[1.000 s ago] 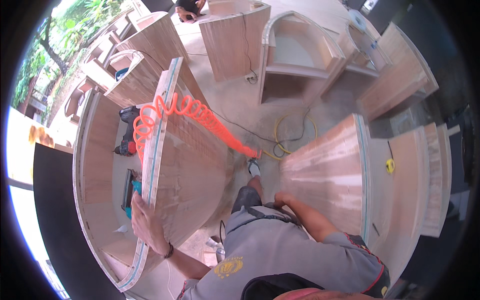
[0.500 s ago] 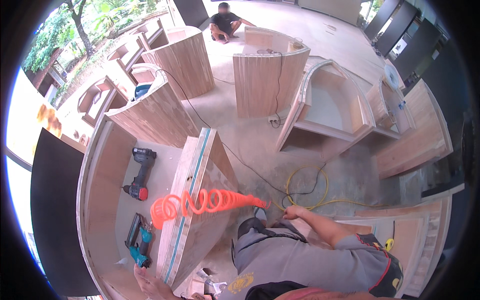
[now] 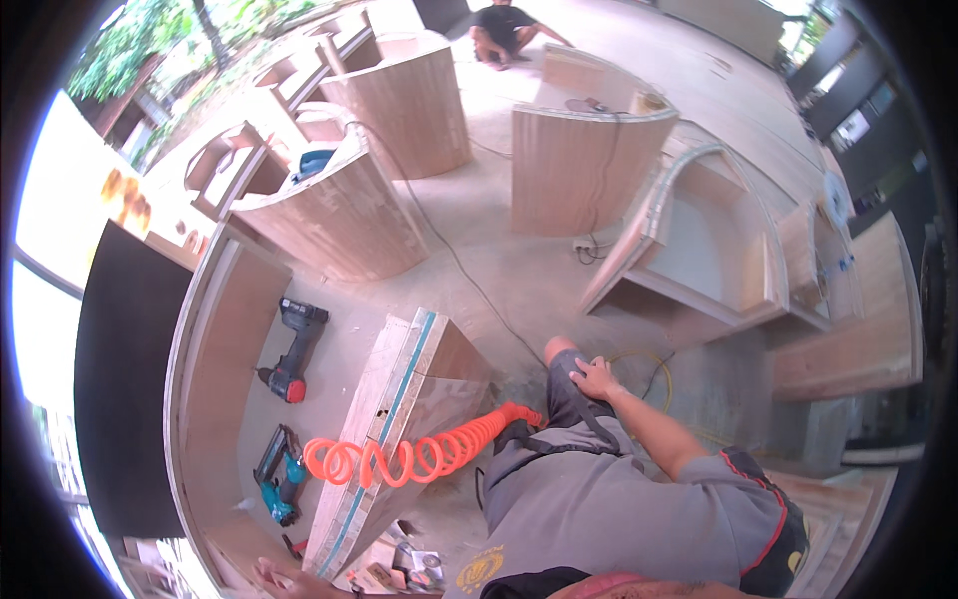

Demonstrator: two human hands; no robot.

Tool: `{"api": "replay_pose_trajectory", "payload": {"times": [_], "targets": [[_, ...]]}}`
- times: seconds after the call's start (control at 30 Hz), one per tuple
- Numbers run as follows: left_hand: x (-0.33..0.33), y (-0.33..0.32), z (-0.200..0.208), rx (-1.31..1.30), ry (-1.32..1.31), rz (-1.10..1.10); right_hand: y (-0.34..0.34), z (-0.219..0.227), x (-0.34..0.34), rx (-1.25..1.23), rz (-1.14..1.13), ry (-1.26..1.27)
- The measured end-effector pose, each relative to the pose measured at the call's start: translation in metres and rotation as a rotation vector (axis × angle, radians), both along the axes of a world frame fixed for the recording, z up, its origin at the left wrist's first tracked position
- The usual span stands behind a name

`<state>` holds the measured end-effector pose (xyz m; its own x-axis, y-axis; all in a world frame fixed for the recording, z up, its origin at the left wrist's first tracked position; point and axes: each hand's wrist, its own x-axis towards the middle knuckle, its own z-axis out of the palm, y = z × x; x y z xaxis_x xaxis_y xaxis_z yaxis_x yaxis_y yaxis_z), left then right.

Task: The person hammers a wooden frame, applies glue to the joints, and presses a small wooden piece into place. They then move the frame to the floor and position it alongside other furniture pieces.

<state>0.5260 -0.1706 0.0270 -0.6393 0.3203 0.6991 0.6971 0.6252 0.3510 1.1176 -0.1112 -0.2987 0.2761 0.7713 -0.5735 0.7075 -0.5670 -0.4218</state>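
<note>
At the lower left edge, my left hand (image 3: pixel 284 579) is by the end of a curved wooden cabinet (image 3: pixel 228 309), fingers apart and partly cut off and blurred. It holds nothing that I can see. My right hand (image 3: pixel 596 379) lies with spread fingers on my bent knee, in dark shorts. Inside the cabinet a teal nail gun (image 3: pixel 280 479) lies on the panel. A black and grey cordless drill (image 3: pixel 292 349) with a red part lies farther up. An orange coiled air hose (image 3: pixel 429 454) runs from near the nail gun across the cabinet's thick edge (image 3: pixel 384 424) towards my legs.
Several curved wooden cabinets stand around, one (image 3: pixel 589 165) ahead and another (image 3: pixel 709 235) to the right. A dark cable (image 3: pixel 454 255) and a yellow hose (image 3: pixel 654 374) cross the floor. Small boxes (image 3: pixel 404 564) lie near my left side. Another person (image 3: pixel 504 35) squats at the back.
The view has shifted, and the scene sits lower and farther right. My right hand has moved onto my knee, which has come up into view. My left hand has drawn down from the cabinet's edge.
</note>
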Motion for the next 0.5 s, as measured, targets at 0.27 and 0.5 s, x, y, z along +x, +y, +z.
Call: {"api": "replay_pose_trajectory", "payload": {"times": [0.27, 0.5], "targets": [[0.136, 0.05, 0.033, 0.301, -0.014, -0.248, 0.112, -0.101, 0.068, -0.23, 0.757, 0.071], [0.34, 0.214, 0.066, 0.175, -0.011, -0.712, 0.22, 0.014, 0.139, 0.019, 0.61, 0.218]]}}
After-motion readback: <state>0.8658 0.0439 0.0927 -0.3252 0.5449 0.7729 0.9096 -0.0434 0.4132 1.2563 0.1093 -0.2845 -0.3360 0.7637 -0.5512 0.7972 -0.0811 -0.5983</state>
